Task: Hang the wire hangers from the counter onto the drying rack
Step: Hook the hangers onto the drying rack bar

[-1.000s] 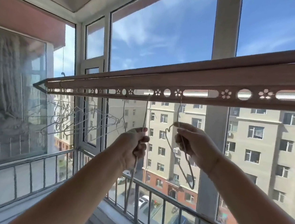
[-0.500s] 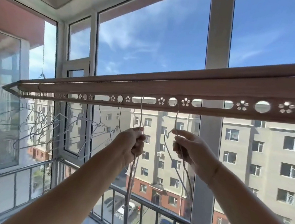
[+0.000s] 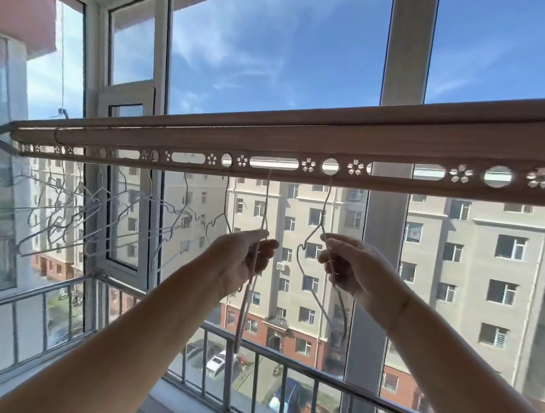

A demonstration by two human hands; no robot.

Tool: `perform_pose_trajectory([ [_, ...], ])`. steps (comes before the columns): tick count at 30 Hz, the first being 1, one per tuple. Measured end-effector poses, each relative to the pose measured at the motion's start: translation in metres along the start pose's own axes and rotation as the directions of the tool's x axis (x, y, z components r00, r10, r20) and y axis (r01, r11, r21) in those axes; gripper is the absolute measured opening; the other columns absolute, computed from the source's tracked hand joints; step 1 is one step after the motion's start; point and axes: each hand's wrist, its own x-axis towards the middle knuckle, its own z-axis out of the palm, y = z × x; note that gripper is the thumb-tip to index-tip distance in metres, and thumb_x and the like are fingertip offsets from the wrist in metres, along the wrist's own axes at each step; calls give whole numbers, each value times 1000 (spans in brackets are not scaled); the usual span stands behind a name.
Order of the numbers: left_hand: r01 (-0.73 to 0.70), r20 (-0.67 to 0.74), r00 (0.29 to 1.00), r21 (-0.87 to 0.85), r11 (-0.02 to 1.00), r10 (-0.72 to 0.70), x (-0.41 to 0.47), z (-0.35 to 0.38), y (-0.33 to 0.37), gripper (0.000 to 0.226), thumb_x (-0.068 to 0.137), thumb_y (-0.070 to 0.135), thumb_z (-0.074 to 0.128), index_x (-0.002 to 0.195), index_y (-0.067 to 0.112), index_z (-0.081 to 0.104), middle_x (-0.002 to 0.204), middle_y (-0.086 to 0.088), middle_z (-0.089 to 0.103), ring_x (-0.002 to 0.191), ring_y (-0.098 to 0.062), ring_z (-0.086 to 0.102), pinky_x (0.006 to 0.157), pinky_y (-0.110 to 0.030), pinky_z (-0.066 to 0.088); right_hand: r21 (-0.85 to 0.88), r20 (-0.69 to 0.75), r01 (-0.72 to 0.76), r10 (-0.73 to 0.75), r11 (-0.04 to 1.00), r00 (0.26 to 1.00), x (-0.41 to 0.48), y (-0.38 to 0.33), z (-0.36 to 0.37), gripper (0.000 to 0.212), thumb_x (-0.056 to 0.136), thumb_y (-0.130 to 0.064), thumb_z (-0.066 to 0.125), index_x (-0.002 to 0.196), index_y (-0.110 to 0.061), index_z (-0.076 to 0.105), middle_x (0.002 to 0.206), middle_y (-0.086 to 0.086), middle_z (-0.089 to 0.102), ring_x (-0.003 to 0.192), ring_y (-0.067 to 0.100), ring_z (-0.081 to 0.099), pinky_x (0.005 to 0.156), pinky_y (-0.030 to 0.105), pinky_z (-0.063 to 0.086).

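A: What is in your hands?

B: A wire hanger in each. My left hand (image 3: 244,259) is curled around the left hanger (image 3: 244,308) just under its neck, fingers wrapped firmly over the wires. My right hand (image 3: 354,269) pinches the right hanger (image 3: 326,204) below its neck, thumb and fingertips closed on the wire.

A: Where are the hangers in relation to the rack?

B: Both reach up to the drying rack (image 3: 269,141), the long bar crossing in front of the windows above my hands. The left hanger's hook goes into a long slot in the perforated strip along the bar's lower edge. The right hanger's hook sits in the round hole just to the right of that slot. I cannot tell whether either hook carries its full weight.

A: How do they hang?

B: The left hanger is edge-on to me, a narrow line running down past my wrist toward the balcony railing (image 3: 288,362). The right hanger is turned slightly, showing a notched shoulder left of my fingers and its lower loop below my palm.

A: Is anything else on the bar?

B: A cluster of other hangers (image 3: 77,220) hangs farther left on the same strip, in front of the small window sash (image 3: 126,178). Beyond the glass stand apartment blocks (image 3: 474,271), with parked cars (image 3: 216,363) below.
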Motion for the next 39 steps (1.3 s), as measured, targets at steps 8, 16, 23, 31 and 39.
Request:
perform_pose_trajectory([
  [8, -86, 66, 994, 59, 995, 82, -25, -45, -16, 19, 93, 22, 51, 103, 9, 60, 96, -7, 64, 91, -19, 58, 76, -30, 45, 59, -110, -21, 27, 998, 994, -20, 31, -9, 13, 90, -20, 52, 98, -15, 61, 79, -1, 59, 60, 8, 56, 55, 19, 43],
  [16, -52, -19, 998, 117, 992, 55, -48, -90, -64, 17, 94, 19, 47, 100, 12, 62, 87, -3, 62, 85, -18, 57, 75, -32, 41, 93, -238, -85, 105, 992, 966, -58, 79, -32, 9, 90, -15, 53, 91, -19, 61, 79, 0, 56, 68, 11, 53, 64, 24, 37],
  [23, 133, 125, 976, 298, 945, -177, -65, -64, -152, 23, 89, 16, 56, 110, 9, 60, 100, -9, 65, 90, -20, 59, 77, -32, 44, -179, -202, -111, 74, 978, 977, -121, 104, -70, 42, 81, -26, 66, 119, -15, 53, 107, 4, 61, 99, 18, 58, 74, 25, 43],
  [31, -17, 405, 880, 549, 836, -248, -109, 54, -223, 36, 87, 24, 63, 121, 21, 53, 118, 0, 61, 111, -13, 55, 91, -30, 44, -376, -377, -132, -22, 917, 926, -236, 99, -171, 54, 74, -29, 73, 122, -20, 50, 117, 10, 57, 110, 21, 57, 81, 20, 48],
  [39, -138, 697, 655, 490, 860, -292, -202, 218, -284, 52, 79, 25, 72, 125, 17, 50, 119, -5, 58, 111, -14, 58, 82, -21, 52, -545, -601, -296, -119, 785, 790, -400, 52, -290, 62, 77, -34, 73, 130, -20, 46, 120, 3, 54, 113, 17, 51, 95, 31, 43],
])
